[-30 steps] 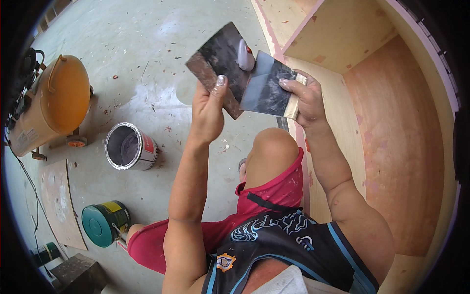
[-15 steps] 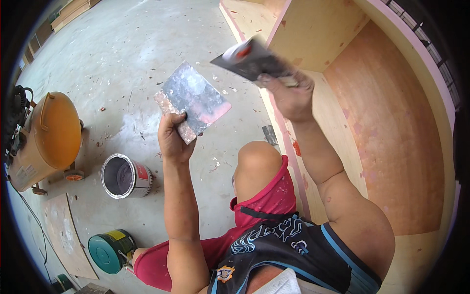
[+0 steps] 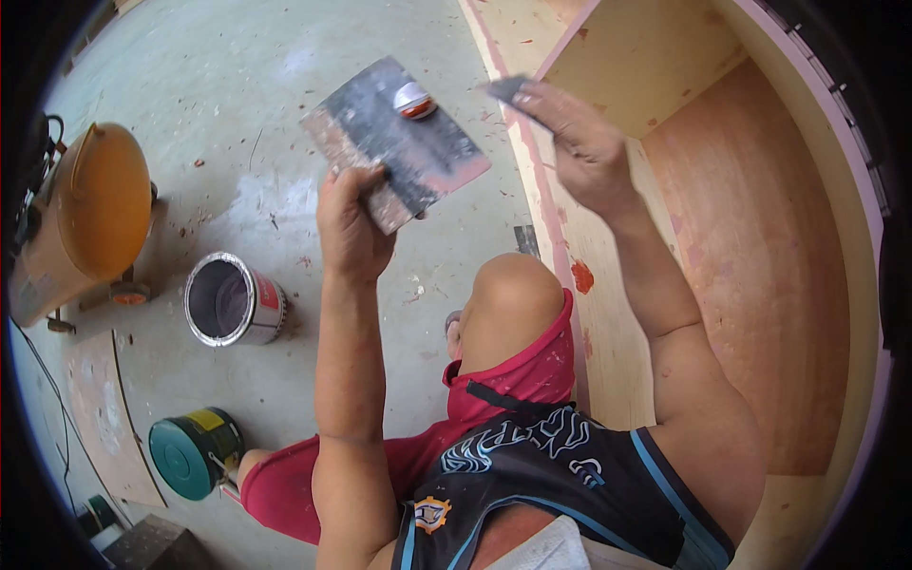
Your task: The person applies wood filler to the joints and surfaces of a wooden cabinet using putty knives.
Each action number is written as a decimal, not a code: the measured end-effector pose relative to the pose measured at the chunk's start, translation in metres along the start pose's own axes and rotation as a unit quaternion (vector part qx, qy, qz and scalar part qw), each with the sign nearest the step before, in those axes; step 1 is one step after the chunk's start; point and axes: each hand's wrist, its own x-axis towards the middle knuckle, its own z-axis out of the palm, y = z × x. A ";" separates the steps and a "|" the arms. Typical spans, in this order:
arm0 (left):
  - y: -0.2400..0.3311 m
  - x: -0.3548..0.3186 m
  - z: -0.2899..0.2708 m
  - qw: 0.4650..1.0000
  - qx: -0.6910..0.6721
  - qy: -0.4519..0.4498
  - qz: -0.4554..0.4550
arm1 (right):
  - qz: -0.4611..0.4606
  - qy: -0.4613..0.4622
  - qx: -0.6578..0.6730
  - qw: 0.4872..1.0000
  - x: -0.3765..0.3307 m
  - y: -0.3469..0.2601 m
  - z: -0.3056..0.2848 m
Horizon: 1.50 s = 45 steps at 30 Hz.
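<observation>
At upper centre of the frame, the left hand (image 3: 356, 223) grips a flat plate (image 3: 366, 112) now bearing a white-and-red lump (image 3: 413, 101). Farther right, the right hand (image 3: 591, 157) holds a dark blade (image 3: 507, 89), turned nearly edge-on; half a second ago I saw the lump there.

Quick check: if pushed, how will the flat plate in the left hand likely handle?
The flat plate would probably be stiff: gripped at one edge by the left hand, it shows no sag. It is likely light, as it looks thin. The white-and-orange dab on it may smear or slide, since it looks soft.
</observation>
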 end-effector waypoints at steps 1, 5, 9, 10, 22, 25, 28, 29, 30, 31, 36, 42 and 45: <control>-0.005 0.002 -0.005 1.000 -0.008 -0.007 -0.007 | 0.000 -0.005 0.007 1.000 0.011 -0.008 -0.003; -0.006 0.000 0.005 1.000 0.020 0.006 -0.004 | -0.174 -0.090 -0.172 0.965 0.031 -0.031 -0.005; -0.009 0.001 0.012 0.997 0.069 0.019 0.004 | -0.234 -0.129 -0.258 0.928 0.044 -0.031 -0.011; -0.008 0.000 0.012 0.998 0.067 0.020 0.006 | -0.251 -0.112 -0.255 0.927 0.045 -0.030 -0.010; 0.000 -0.004 0.005 0.997 0.077 0.012 -0.006 | -0.198 -0.064 -0.138 0.968 0.055 -0.031 -0.009; -0.001 -0.004 0.001 0.999 0.008 -0.039 -0.024 | -0.143 -0.055 -0.018 0.988 0.031 -0.047 0.020; -0.003 -0.003 0.000 0.998 -0.056 -0.040 0.005 | -0.162 -0.050 -0.088 0.982 0.023 -0.043 0.023; -0.004 -0.004 -0.001 0.999 -0.045 -0.030 0.009 | -0.165 -0.058 -0.108 0.979 0.021 -0.041 0.022; -0.005 -0.004 -0.002 0.999 -0.033 -0.020 0.012 | -0.164 -0.057 -0.107 0.979 0.019 -0.038 0.022; -0.008 -0.004 -0.004 0.999 -0.032 -0.019 0.011 | -0.165 -0.067 -0.123 0.976 0.016 -0.036 0.023; -0.009 -0.005 -0.012 0.988 -0.150 0.039 -0.001 | -0.117 -0.086 -0.116 0.983 0.000 -0.008 0.020; -0.009 0.005 -0.026 0.994 0.022 0.036 0.097 | 0.384 0.097 0.535 0.746 -0.004 -0.008 0.007; -0.024 0.008 -0.017 0.984 0.050 0.065 0.158 | 0.426 0.102 0.620 0.651 -0.011 -0.022 0.020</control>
